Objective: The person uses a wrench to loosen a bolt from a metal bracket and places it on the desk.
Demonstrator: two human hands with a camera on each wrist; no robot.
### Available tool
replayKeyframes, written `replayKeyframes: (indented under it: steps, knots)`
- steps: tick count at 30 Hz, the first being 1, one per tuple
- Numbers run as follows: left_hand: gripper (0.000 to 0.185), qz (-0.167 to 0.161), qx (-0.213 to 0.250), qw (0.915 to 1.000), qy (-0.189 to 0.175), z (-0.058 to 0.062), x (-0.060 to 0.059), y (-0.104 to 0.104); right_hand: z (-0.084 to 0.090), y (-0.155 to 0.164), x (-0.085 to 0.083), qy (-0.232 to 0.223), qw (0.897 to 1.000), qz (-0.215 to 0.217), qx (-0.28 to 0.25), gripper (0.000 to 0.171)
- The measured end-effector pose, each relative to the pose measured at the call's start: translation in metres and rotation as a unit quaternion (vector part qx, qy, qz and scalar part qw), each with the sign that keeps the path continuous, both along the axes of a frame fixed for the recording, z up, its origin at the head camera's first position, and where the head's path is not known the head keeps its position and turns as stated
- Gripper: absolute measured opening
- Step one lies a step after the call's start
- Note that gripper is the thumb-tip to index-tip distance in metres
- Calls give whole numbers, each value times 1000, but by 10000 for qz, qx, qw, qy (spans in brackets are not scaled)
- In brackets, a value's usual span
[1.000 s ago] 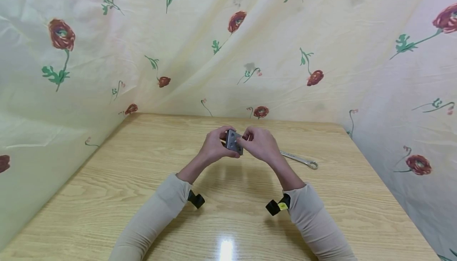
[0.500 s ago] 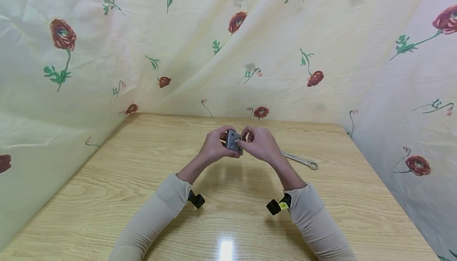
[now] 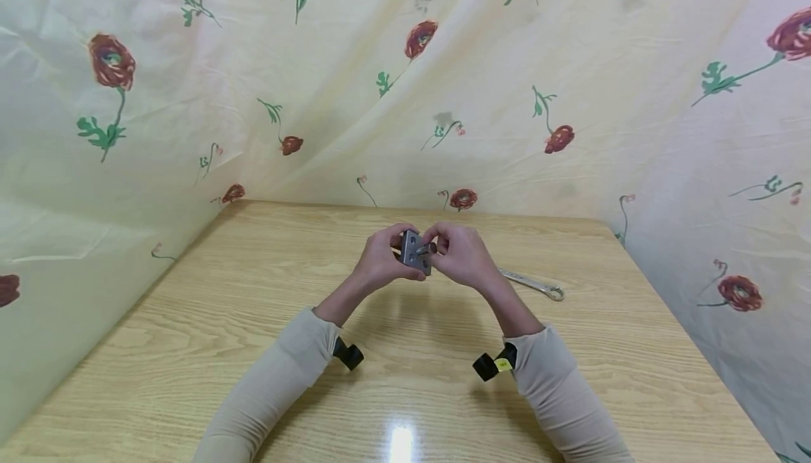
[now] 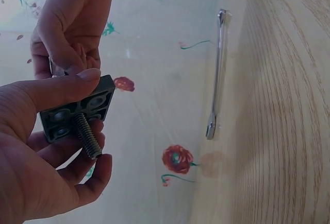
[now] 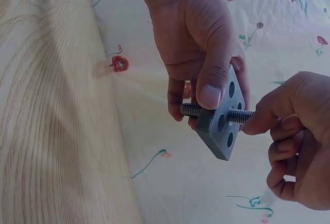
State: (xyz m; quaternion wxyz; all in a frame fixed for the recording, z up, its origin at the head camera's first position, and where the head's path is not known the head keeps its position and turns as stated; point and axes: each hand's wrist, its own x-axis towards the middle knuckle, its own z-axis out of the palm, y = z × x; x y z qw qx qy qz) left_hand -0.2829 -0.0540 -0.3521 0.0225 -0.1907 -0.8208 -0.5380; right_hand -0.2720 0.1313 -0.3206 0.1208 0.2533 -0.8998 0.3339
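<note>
My left hand (image 3: pixel 380 257) holds a grey square plate (image 5: pixel 210 124) with several holes, thumb on one side and fingers on the other. A threaded bolt (image 5: pixel 240 116) passes through the middle of the plate. Its threaded end (image 4: pixel 88 137) sticks out on the far side, near my left fingertips in the left wrist view. On the other side, my right hand (image 3: pixel 464 255) has thumb and index finger at the bolt's headed end, pinching it. The round head shows between those fingers in the head view. The plate is held up above the table, tilted.
A combination wrench (image 3: pixel 535 283) lies on the wooden table (image 3: pixel 405 378), to the right of and behind my right forearm. A flower-patterned cloth (image 3: pixel 342 83) hangs behind the table and along both sides.
My right thumb and index finger have shifted on the bolt, and its head now shows between them; before, the fingers covered it. My left hand and the plate have stayed in place.
</note>
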Motion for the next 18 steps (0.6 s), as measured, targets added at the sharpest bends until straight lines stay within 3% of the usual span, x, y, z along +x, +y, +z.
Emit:
replayKeyframes:
  steps: [10,18]
  knots:
    - [70,42,-22,10000,-28,1,0,0,-3,0,0,664,9970,237,331,24]
    - [69,-5,20,10000,12,-1,-1,-1,-2,3,-1,516,9973,397,327,27]
